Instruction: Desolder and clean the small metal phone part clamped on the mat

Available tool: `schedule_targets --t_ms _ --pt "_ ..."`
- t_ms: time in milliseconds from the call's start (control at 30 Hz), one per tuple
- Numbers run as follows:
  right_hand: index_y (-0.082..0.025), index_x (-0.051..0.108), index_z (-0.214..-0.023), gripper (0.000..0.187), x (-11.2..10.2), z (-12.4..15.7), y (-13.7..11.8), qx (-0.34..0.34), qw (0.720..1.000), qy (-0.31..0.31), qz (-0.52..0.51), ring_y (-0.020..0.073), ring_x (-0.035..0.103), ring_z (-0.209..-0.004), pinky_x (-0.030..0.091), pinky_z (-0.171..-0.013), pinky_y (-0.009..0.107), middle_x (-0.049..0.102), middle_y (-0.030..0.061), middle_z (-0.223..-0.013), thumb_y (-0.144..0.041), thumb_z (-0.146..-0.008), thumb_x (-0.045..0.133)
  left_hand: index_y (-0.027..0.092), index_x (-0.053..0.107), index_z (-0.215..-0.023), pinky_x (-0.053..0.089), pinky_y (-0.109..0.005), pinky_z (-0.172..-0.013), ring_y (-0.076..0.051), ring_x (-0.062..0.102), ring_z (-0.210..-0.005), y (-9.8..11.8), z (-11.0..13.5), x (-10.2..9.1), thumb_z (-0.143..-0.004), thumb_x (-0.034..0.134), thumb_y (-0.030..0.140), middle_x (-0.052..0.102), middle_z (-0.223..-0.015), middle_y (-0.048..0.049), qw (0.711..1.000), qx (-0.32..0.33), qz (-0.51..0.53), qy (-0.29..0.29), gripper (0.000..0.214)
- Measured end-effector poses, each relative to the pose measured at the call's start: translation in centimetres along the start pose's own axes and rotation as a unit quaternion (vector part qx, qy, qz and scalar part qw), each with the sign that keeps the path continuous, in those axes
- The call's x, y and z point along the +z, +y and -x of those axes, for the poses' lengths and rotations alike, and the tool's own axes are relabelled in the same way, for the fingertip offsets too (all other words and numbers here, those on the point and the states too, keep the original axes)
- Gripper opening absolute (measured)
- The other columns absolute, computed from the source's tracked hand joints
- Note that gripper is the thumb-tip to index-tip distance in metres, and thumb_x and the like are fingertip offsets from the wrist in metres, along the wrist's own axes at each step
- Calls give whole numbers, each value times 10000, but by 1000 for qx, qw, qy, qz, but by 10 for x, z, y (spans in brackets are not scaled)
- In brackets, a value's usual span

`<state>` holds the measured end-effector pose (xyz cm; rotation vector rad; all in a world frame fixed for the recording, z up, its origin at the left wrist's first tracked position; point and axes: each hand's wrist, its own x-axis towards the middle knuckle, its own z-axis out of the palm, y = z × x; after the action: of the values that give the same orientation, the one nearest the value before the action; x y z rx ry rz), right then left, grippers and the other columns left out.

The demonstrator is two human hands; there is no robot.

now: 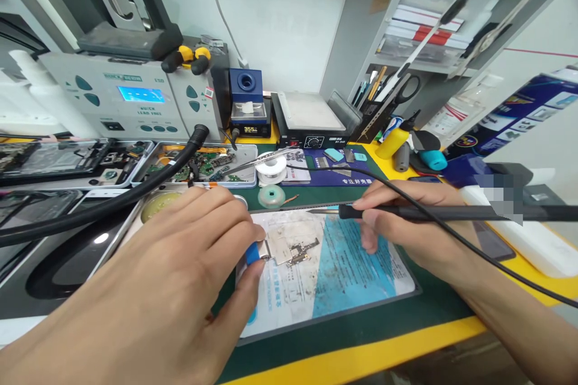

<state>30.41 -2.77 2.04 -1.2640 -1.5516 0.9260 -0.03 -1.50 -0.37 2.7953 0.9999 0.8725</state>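
Observation:
My left hand (pixel 194 258) is closed, thumb and fingers pinching a small blue-ended metal clip (pixel 254 254). A flat metal piece runs from this clip to a small circuit board (pixel 303 252), over a printed work mat (pixel 293 307); whether they are fixed together I cannot tell. My right hand (pixel 406 222) grips a black soldering iron (pixel 406 212) like a pen. Its bare tip points left, above and apart from the board. Part of the clip is hidden behind my left fingers.
A black cable (pixel 433 216) crosses over my right hand, and a thick black hose (pixel 180 162) curves at left. Behind stand a hot-air station (pixel 135 99), a soldering station (pixel 248 111) and a hot plate (pixel 311 114). Tweezers (pixel 266 159) lie by a solder wire spool (pixel 271 169).

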Motion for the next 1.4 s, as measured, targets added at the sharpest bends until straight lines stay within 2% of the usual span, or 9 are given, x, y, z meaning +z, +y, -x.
schedule_targets --t_ms 133,300,467,600,767,967,1067,1200,1400 --pt "-233 856 -845 31 1 -5 4 78 992 22 -93 195 688 -442 580 -435 298 761 28 -602 -258 -858 843 262 678 -1090 475 -464 -993 -243 626 -1010 4 -1 -6 -963 609 288 690 -1030 -44 1000 0 -26 -16 146" --pt "-173 853 -825 152 1 -11 5 139 970 41 -196 170 685 -420 561 -364 231 783 39 -645 -302 -785 923 246 652 -1088 427 -468 -995 -235 595 -1025 6 -1 -8 -971 601 261 667 -1043 -42 999 0 -29 -29 129" --pt "-151 874 -851 229 -2 -13 0 172 956 25 -236 158 652 -367 528 -325 204 754 37 -580 -357 -772 936 265 674 -1071 485 -460 -973 -244 617 -1007 5 -1 -7 -971 610 312 690 -1013 -48 1000 -4 -20 -21 127" --pt "-193 885 -850 172 -6 -15 -6 199 944 -10 -264 146 654 -397 529 -345 200 763 21 -611 -227 -690 939 275 698 -1017 554 -444 -993 -275 647 -1078 4 3 -7 -942 647 424 713 -1014 -68 1000 3 -1 5 175" --pt "-226 867 -740 198 -11 -16 -10 229 933 -21 -277 135 583 -360 464 -321 222 735 12 -580 -124 -576 824 277 705 -1005 565 -436 -1020 -280 658 -1116 3 4 -7 -933 660 446 725 -1039 -68 1000 4 -3 19 189" --pt "-237 827 -671 191 -15 -17 -10 244 925 -15 -291 107 554 -337 425 -320 234 840 32 -804 -115 -539 762 279 682 -1095 459 -456 -1050 -253 640 -1099 6 2 -5 -973 616 308 722 -1110 -38 999 0 -51 3 142" --pt "-234 822 -678 189 -16 -16 -9 243 923 -22 -297 108 562 -335 425 -322 234 838 29 -811 -111 -547 763 262 647 -1142 387 -465 -1078 -240 607 -1102 6 2 -4 -991 583 261 695 -1136 -34 998 8 -66 -12 164" --pt "-227 824 -675 182 -16 -16 -8 239 922 -28 -304 103 576 -339 444 -330 228 845 31 -835 -102 -556 764 255 636 -1139 375 -469 -1067 -241 588 -1099 5 2 -4 -1004 567 268 677 -1138 -41 998 14 -60 -14 153" --pt "-201 874 -804 181 -12 -17 -8 215 923 -44 -316 112 622 -380 491 -354 170 715 0 -582 -127 -641 849 247 634 -1139 377 -449 -1058 -235 577 -1100 4 0 -4 -1005 570 250 665 -1141 -45 998 15 -63 -12 149"
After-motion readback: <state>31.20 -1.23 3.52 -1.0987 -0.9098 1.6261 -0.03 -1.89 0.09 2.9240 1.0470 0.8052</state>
